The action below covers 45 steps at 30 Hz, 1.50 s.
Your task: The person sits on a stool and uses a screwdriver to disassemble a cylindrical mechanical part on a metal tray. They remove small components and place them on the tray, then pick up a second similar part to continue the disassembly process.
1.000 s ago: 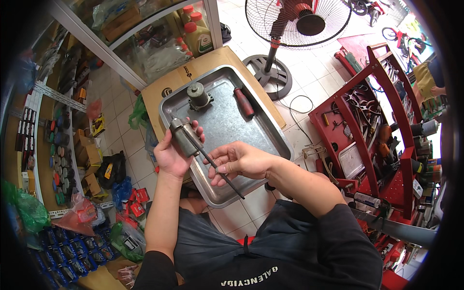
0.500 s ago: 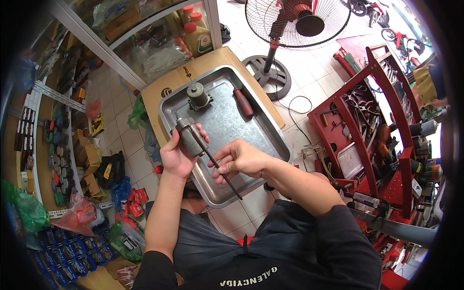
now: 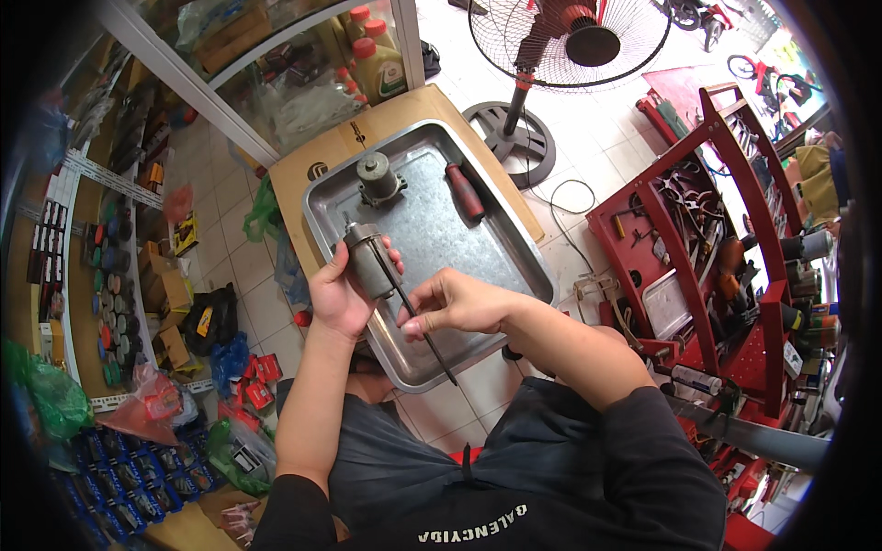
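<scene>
My left hand [image 3: 336, 296] is wrapped round a grey metal cylindrical motor [image 3: 369, 266], held tilted above the near left part of a metal tray [image 3: 418, 375]. My right hand [image 3: 464, 301] pinches a thin dark metal rod [image 3: 441, 360] between thumb and fingers. The rod slants down to the right; its upper end lies against the motor's side, and its exact contact there is hard to make out. Inside the tray, a second grey motor [image 3: 378, 181] stands upright at the far left. A dark red tool handle [image 3: 465, 194] lies at the tray's far right.
Under the tray is a cardboard box [image 3: 303, 202]. A standing fan [image 3: 570, 41] rises beyond it. On the right stands a red tool rack [image 3: 684, 230] with pliers and other tools. Shelves of small parts [image 3: 115, 303] line the left, beside a glass cabinet [image 3: 303, 83].
The motor in my left hand has shifted slightly to the right. The rod has turned a little steeper, its lower end moving slightly left; both hands keep their hold.
</scene>
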{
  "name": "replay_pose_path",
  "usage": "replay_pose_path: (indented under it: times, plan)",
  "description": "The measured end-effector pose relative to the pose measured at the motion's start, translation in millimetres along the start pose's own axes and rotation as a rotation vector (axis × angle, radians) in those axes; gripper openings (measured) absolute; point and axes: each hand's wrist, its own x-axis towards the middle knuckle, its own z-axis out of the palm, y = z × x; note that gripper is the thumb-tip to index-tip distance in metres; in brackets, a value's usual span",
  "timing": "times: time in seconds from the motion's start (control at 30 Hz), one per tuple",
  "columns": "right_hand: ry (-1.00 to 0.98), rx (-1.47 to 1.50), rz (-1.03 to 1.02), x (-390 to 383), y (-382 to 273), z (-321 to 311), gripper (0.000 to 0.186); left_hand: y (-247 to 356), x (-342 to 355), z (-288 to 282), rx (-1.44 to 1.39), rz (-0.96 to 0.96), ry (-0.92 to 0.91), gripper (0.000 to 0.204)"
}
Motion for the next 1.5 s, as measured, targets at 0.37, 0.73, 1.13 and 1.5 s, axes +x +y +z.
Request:
replay_pose_path:
  times: [0.37, 0.73, 1.13, 1.5]
  plan:
    - [-0.063, -0.019, 0.1, 2.6, 2.8, -17.0, 0.036, -1.0, 3.2, -4.4, -0.013, -0.06, 0.075, 0.051]
    - [-0.084, 0.1, 0.091, -6.8, -8.8, -14.3, 0.037, 0.9, 3.4, -9.1, -0.008, -0.051, 0.065, 0.05]
    - [-0.177, 0.329, 0.015, -13.5, -20.5, -9.7, 0.054, 0.8, 4.6, -9.3, -0.03, -0.079, 0.067, 0.05]
    - [-0.177, 0.332, 0.04, -9.0, -17.5, -6.0, 0.048, 0.6, 6.0, -14.8, -0.073, -0.079, 0.047, 0.05]
